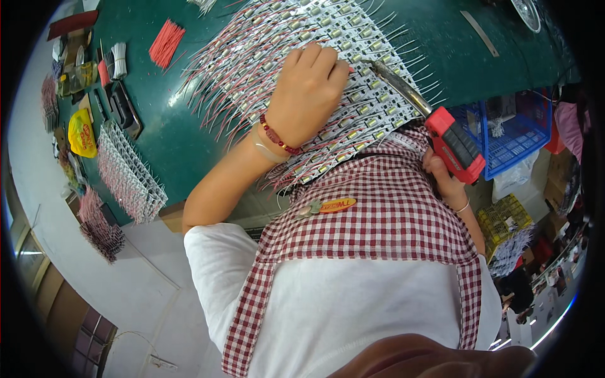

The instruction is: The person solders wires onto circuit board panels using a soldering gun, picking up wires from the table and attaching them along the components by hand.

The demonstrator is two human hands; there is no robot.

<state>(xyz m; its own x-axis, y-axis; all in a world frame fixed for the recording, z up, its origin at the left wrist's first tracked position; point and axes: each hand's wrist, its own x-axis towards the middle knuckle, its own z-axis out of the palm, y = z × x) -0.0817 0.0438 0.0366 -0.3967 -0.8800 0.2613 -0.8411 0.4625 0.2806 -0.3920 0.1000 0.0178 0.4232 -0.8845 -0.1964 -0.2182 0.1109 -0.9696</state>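
Note:
A wide panel of small white circuit boards (378, 94) lies on the green table, tilted toward me. Each board carries a pale yellowish component, and rows of thin red and white wires (220, 82) stick out along the left. My left hand (310, 88) rests over the panel's middle with its fingers curled in a pinch. A small red bit shows by the fingertips; what they grip is hidden. In my right hand (444, 179) is a soldering iron (455, 146) with a red and black handle. Its metal tip meets the boards just right of my left fingertips.
A bundle of red wires (166, 44) lies on the green table (165, 135). Wired board stacks (129, 170), a yellow bag (82, 133) and hand tools (124, 108) sit at left. A metal strip (479, 33) lies far right; below are a blue crate (513, 154) and yellow basket (504, 217).

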